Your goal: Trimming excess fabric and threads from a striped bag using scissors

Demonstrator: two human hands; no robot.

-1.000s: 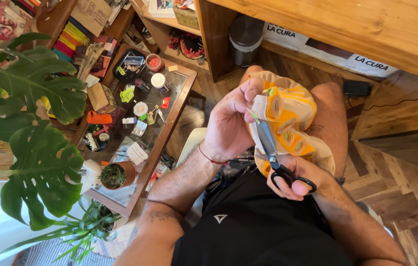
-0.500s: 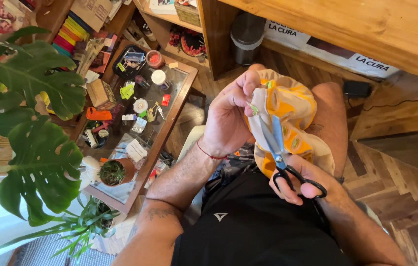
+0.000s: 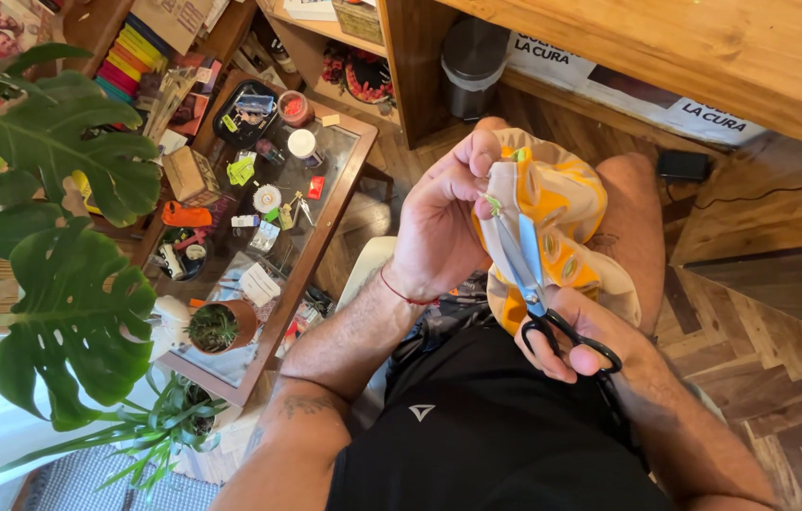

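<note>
A low wooden table (image 3: 330, 203) with a raised rim and a glass top stands to the person's left and holds a scatter of small things: a dark tray (image 3: 248, 114) of odds and ends at its far end, a round red tin (image 3: 294, 106) and a white lid (image 3: 303, 143) just beside it, a small cardboard box (image 3: 189, 174), an orange tool (image 3: 185, 215), and at the near end a terracotta pot (image 3: 221, 326) with a small green succulent in it. Further off, a grey bin (image 3: 473, 59) sits on the floor under the wooden desk (image 3: 704, 57). Large split leaves of a plant (image 3: 51, 237) hang over the table's near side. In the person's lap, the left hand (image 3: 439, 222) is curled, its thumb and fingertips pinching the top edge of a cream and orange patterned cloth (image 3: 562, 203) and holding it up over the knees. The right hand (image 3: 583, 331) is closed around the black handles of a pair of scissors (image 3: 533, 279), fingers through the loops; the blades point up and lie against the cloth, close together, just below the pinching fingers.
</note>
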